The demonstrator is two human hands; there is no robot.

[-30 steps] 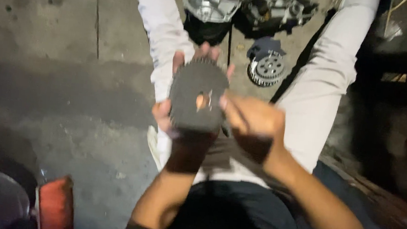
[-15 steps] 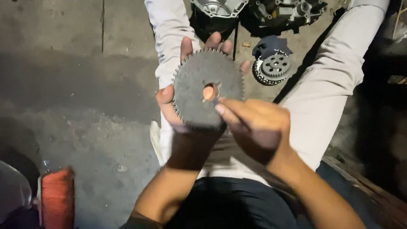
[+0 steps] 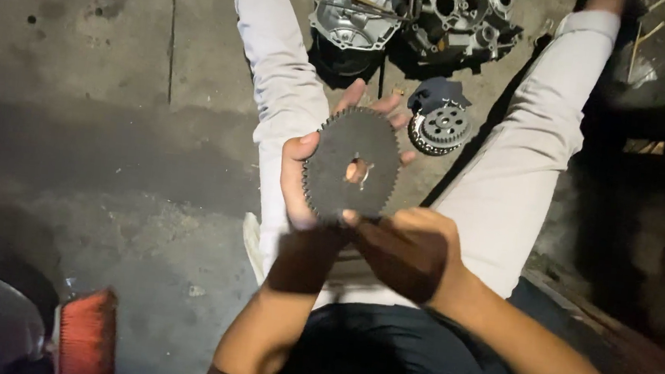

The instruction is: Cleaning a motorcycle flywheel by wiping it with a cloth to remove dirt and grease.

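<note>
At frame centre the left hand cradles the gear, thumb pressed on its rim; the right hand seemingly pinches the lower edge (fingers in shadow). Best to support it by the rim, clear of the teeth.

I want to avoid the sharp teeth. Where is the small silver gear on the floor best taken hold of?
Probably from above. The small silver gear lies flat on the concrete floor between the legs, face up. Fingertips could hook its round face holes, or pinch across the rim edge, since its underside is not reachable.
</note>
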